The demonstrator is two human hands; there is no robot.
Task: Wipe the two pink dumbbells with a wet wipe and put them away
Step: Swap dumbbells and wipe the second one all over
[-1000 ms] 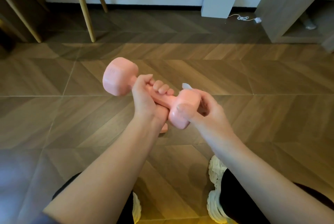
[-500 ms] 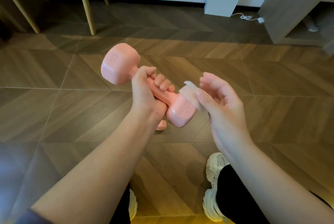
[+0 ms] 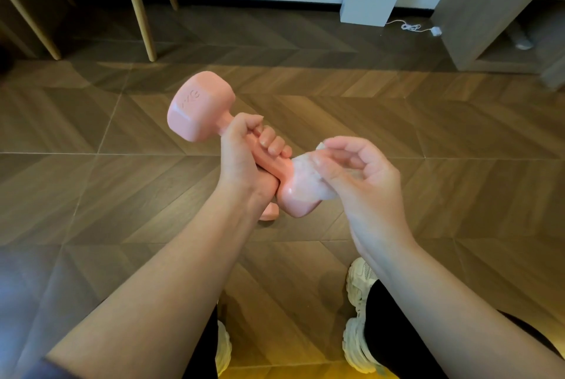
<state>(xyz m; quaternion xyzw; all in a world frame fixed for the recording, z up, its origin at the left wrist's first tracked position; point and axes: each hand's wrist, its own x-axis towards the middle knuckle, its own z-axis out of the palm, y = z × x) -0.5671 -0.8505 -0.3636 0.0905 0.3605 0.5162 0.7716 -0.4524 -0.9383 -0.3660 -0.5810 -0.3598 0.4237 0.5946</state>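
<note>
You are working the wiping step on the first pink dumbbell (image 3: 200, 109), which you are holding up off the floor at mid-frame. Your left hand (image 3: 244, 161) is gripping its handle with fingers curled round it, far head pointing to 10 o'clock and near head to 4 o'clock. Your right hand (image 3: 363, 180), at 3 o'clock from the left, is pinching the wet wipe (image 3: 305, 175) in curled fingers and pressing it over the near head. A pink scrap at 6 o'clock under the left wrist is probably the second dumbbell (image 3: 269, 212), lying on the wooden floor (image 3: 91, 195) and mostly hidden. Judgement: the handle and far head are likely waiting their turn, and reaching them is calling for a regrip. Writing: raised "KG" is showing on the far head's face; the figure beside it is unreadable.
</note>
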